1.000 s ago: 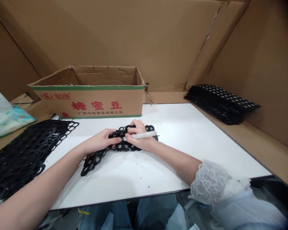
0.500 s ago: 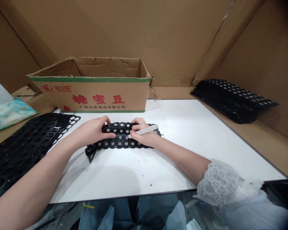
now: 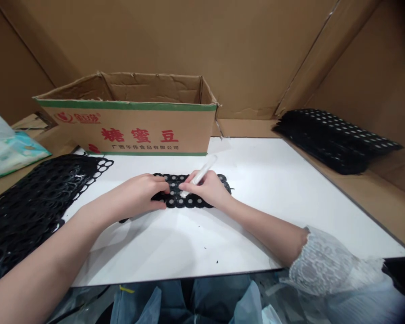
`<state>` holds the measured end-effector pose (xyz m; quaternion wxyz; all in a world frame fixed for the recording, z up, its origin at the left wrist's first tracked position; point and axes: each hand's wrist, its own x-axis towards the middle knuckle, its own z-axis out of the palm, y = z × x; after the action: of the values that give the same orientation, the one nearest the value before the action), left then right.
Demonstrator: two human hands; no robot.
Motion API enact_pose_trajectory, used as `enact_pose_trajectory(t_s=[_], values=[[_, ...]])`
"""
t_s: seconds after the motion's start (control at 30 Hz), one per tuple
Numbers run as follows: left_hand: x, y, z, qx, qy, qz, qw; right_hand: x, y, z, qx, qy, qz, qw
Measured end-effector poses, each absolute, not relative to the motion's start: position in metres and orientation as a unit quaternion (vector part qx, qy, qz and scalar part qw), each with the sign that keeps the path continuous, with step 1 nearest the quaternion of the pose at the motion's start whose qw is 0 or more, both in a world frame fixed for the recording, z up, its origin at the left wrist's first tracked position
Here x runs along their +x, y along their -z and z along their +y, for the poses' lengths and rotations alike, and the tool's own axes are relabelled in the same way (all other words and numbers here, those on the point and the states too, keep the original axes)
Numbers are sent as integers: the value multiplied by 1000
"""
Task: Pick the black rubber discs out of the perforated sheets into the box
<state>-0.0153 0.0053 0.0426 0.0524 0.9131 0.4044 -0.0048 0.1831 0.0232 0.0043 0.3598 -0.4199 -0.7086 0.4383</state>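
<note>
A black strip with rows of pale round dots lies across the middle of the white board. My left hand grips its left part, fingers over the top and thumb at the near edge. In my right hand is a white pen-like tool, tilted with its upper end to the right and its lower end at the dots. The right hand also rests on the strip and hides part of it.
An open cardboard box with red lettering stands behind the strip. Black ring-patterned sheets lie at left, near a floral packet. A stack of dotted black sheets sits at back right on the cardboard beside the white board.
My left hand has shifted right along the strip and its thumb is now at the near edge. The white tool stands more upright. The view has moved slightly.
</note>
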Motion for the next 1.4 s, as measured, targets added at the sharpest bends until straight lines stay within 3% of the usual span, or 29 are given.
enact_pose_trajectory(t_s=[0.2,0.7,1.07,1.4], values=[[-11,-39,1,916,-2,400,-24,178,-7,18,-447,-493,-628,404],[-13,-38,5,915,3,403,25,179,-5,21,-467,-492,-630,378],[3,-27,-4,914,0,367,-174,175,-12,17,-491,-497,-583,415],[12,-15,-7,893,-80,374,-237,173,-5,14,-499,-497,-578,412]])
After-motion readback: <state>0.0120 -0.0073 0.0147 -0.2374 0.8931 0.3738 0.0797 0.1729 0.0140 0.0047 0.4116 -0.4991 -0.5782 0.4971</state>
